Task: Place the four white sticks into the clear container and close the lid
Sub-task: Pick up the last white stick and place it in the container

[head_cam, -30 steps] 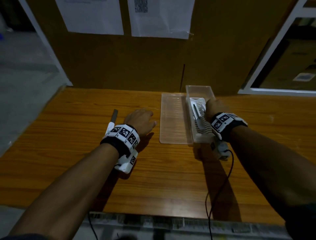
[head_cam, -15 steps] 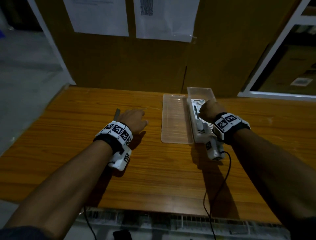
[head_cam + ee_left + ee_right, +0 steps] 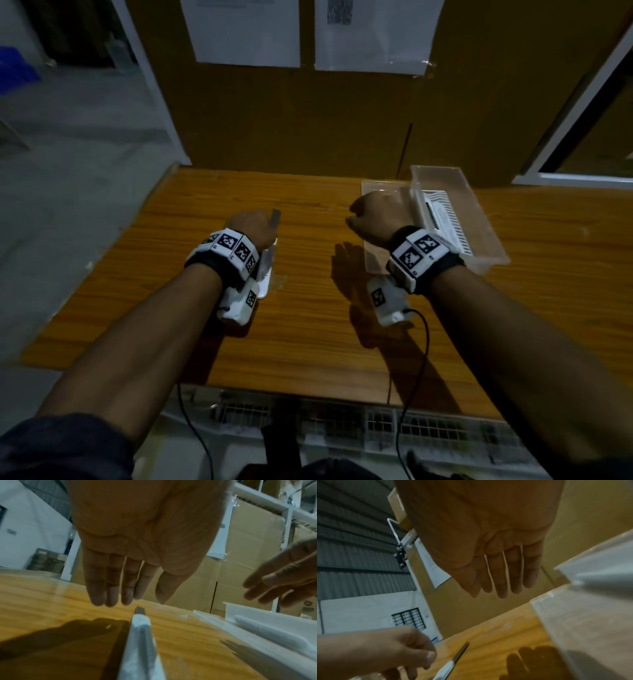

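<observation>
A white stick [image 3: 267, 270] with a dark grey tip [image 3: 275, 218] lies on the wooden table [image 3: 308, 335], partly under my left wrist. My left hand [image 3: 251, 222] hovers just above it, its fingers [image 3: 111, 588] straight and holding nothing. The clear container [image 3: 486, 236] stands at the right with white sticks [image 3: 442, 219] lying on a ribbed white insert. Its clear lid [image 3: 375, 265] lies flat to the left of it. My right hand [image 3: 368, 214] floats over the lid, fingers [image 3: 501, 574] straight and empty.
A brown cardboard wall [image 3: 308, 120] with taped paper sheets [image 3: 246, 31] rises behind the table. The table's left edge [image 3: 113, 246] drops to a grey floor. A white wire rack [image 3: 376, 428] runs under the near edge. Cables hang from both wrist cameras.
My right hand has come out of the container and moved left, above the lid. My left hand has drawn back and left over the stick on the table.
</observation>
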A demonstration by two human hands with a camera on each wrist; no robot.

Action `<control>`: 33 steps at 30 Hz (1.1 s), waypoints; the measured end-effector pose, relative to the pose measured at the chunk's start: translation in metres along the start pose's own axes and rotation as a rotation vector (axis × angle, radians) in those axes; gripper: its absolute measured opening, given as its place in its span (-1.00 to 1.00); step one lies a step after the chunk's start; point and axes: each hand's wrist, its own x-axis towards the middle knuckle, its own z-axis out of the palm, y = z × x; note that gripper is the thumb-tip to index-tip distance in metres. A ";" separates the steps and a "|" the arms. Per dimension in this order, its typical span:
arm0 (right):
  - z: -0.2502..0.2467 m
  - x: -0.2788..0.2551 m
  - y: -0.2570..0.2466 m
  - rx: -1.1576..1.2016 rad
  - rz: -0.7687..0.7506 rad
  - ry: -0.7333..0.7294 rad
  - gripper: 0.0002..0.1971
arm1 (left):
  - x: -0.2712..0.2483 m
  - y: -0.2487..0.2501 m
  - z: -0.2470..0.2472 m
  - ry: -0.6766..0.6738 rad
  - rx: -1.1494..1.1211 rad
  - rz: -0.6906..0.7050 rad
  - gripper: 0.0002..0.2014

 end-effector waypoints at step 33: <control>0.057 -0.049 -0.061 0.529 0.025 0.003 -0.51 | 0.002 0.017 -0.017 -0.211 -1.395 -0.008 -0.67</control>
